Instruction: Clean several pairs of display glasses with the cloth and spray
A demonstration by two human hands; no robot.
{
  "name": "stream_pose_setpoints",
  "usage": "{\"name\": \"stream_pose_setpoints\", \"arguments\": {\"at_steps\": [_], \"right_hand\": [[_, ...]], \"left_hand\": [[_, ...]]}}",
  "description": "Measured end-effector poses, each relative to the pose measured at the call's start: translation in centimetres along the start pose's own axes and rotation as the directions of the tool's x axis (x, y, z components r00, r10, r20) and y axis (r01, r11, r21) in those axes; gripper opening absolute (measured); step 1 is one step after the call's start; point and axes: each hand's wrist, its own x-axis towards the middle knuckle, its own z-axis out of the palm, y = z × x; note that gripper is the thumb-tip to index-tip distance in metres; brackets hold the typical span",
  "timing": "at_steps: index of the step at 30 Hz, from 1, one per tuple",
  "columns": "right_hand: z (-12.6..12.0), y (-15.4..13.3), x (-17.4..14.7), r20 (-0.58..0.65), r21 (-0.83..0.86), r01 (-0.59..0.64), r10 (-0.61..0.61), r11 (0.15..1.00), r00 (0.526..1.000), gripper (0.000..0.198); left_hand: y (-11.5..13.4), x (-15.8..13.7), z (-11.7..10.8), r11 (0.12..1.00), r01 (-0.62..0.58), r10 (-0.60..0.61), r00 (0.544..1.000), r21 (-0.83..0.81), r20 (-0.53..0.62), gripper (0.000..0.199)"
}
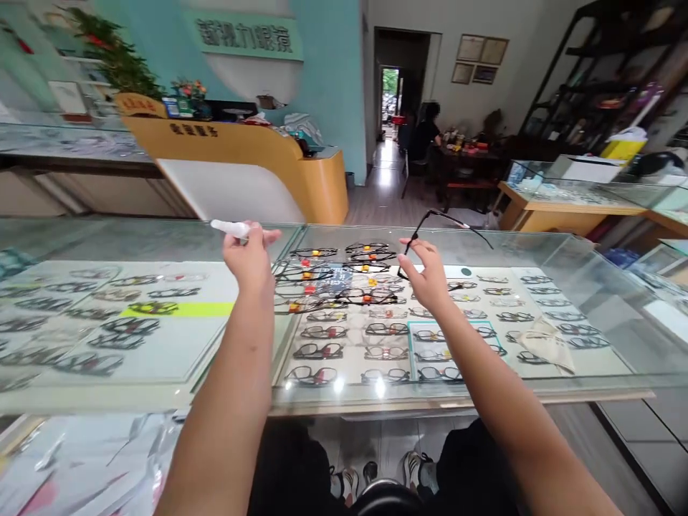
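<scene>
Up above the glass surface (pixel 484 247), the left hand (pixel 250 256) had its grip pinched shut around a small white bottle (pixel 230 228), with the tip pointing off to the left. The right hand (pixel 428 276) pinched a pair of black glasses (pixel 436 228) by the frame, and the thin arms of the glasses stuck out to the right. Both hands were in the air, well apart from each other. Under the glass lay rows of glasses on white trays (pixel 349 337). A folded cloth (pixel 545 344) lay on the right side. Far behind stood an orange desk (pixel 258 154).
</scene>
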Motion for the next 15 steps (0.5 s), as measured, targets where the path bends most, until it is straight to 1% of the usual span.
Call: {"name": "stream_pose_setpoints", "arguments": {"at_steps": [1, 2, 3, 5, 6, 7, 8, 9, 10, 11, 13, 15], "right_hand": [[-0.1, -0.1, 0.1, -0.001, 0.006, -0.001, 0.001, 1.000, 1.000, 0.040], [-0.1, -0.1, 0.3, 0.002, 0.012, 0.000, 0.000, 1.000, 1.000, 0.040], [-0.1, -0.1, 0.4, 0.008, 0.020, 0.004, -0.004, 1.000, 1.000, 0.040], [0.0, -0.3, 0.4, 0.027, 0.047, 0.008, -0.009, 0.999, 1.000, 0.040], [0.0, -0.4, 0.4, 0.041, 0.071, 0.000, -0.003, 0.997, 0.999, 0.041], [0.0, -0.6, 0.4, 0.060, 0.105, -0.016, 0.010, 0.994, 0.998, 0.041], [0.1, -0.8, 0.3, 0.085, 0.148, -0.040, 0.027, 0.988, 0.996, 0.041], [0.1, -1.0, 0.2, 0.114, 0.198, -0.067, 0.045, 0.978, 0.993, 0.041], [0.1, -1.3, 0.1, 0.148, 0.253, -0.096, 0.060, 0.963, 0.987, 0.041], [0.1, -1.6, 0.1, 0.186, 0.308, -0.129, 0.073, 0.943, 0.980, 0.041], [0.2, -2.0, -0.1, 0.268, 0.403, -0.196, 0.089, 0.894, 0.959, 0.041], [0.3, -2.3, -0.3, 0.354, 0.464, -0.265, 0.098, 0.845, 0.930, 0.044]], "left_hand": [[0.2, -1.1, 0.7, 1.000, -0.013, 0.013, 0.999, -0.001, 0.049, 0.017], [0.3, -2.2, 1.3, 0.999, -0.031, 0.030, 0.991, 0.006, 0.131, 0.021], [0.4, -3.4, 1.8, 0.997, -0.072, 0.065, 0.973, 0.026, 0.221, 0.024], [0.5, -5.8, 2.5, 0.965, -0.229, 0.169, 0.916, 0.130, 0.363, 0.027], [0.5, -7.0, 2.8, 0.933, -0.316, 0.228, 0.889, 0.172, 0.396, 0.027], [0.6, -8.1, 3.1, 0.912, -0.366, 0.259, 0.864, 0.185, 0.431, 0.027], [0.6, -9.1, 3.3, 0.919, -0.363, 0.250, 0.841, 0.157, 0.480, 0.028], [0.6, -10.0, 3.4, 0.949, -0.299, 0.201, 0.817, 0.099, 0.540, 0.030], [0.7, -10.7, 3.6, 0.982, -0.183, 0.122, 0.782, 0.038, 0.611, 0.032], [0.8, -11.4, 3.7, 0.999, -0.040, 0.034, 0.738, -0.007, 0.674, 0.032], [1.1, -12.2, 3.9, 0.974, 0.226, -0.122, 0.645, -0.036, 0.754, 0.031], [1.6, -12.4, 4.0, 0.903, 0.429, -0.236, 0.560, -0.035, 0.794, 0.032]]}}
